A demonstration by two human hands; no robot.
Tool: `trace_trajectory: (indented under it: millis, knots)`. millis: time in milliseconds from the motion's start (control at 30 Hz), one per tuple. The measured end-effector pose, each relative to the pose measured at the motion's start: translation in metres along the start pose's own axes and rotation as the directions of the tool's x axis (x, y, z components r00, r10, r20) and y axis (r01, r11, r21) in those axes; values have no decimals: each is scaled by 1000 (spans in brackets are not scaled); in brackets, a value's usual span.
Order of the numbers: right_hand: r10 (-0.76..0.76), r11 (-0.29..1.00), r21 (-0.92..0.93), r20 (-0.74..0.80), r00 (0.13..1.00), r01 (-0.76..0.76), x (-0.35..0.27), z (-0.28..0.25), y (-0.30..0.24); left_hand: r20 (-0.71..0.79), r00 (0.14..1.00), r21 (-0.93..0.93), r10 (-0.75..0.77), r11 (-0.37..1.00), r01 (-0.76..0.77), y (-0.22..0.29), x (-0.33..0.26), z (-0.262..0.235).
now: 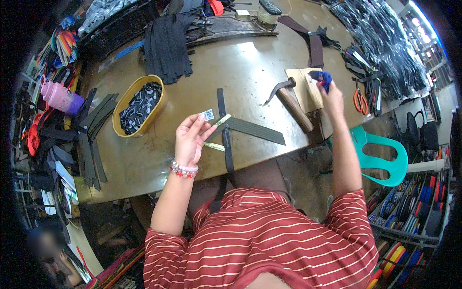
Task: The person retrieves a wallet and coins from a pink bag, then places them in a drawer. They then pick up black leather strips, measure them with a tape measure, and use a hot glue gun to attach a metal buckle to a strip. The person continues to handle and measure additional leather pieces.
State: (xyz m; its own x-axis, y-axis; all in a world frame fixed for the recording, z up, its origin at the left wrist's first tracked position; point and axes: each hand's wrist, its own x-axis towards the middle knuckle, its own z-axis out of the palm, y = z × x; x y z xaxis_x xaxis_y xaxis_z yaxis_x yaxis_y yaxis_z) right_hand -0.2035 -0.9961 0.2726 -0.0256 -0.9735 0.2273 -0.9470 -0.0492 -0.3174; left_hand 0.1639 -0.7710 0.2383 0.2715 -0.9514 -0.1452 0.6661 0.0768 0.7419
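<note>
My left hand [191, 137] pinches a small rectangular label tag [208, 114] above the table, close to two crossed black webbing straps [240, 126] with a yellowish strip lying on them. My right hand [331, 96] reaches out to the right and grips a small blue tool or cloth [320, 78] over a wooden block [304, 86]. A hammer [288, 98] with a wooden handle lies beside that block, between my two hands. A bead bracelet sits on my left wrist.
A yellow oval tub [159, 94] of small dark tags stands left. Black strap pieces lie along the left edge [91, 139] and in a pile at the back [167, 43]. Orange-handled scissors [360, 100], a teal plastic chair [380, 156] and a pink bottle [60, 96] are nearby.
</note>
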Motion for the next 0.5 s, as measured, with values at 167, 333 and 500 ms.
trace_trajectory:
  millis: [167,333,500]
  knots:
    - [-259,811,-431,341,904,395,16,-70,-100,-20,1000,-156,-7,988,3,-11,4,-8]
    - [-627,749,94,419,657,655,-85,-46,-165,14,999,-263,44,964,-39,-16,4,-17]
    - [-644,757,196,384,662,623,-113,-29,-169,44,996,-274,79,959,-64,-20,4,-21]
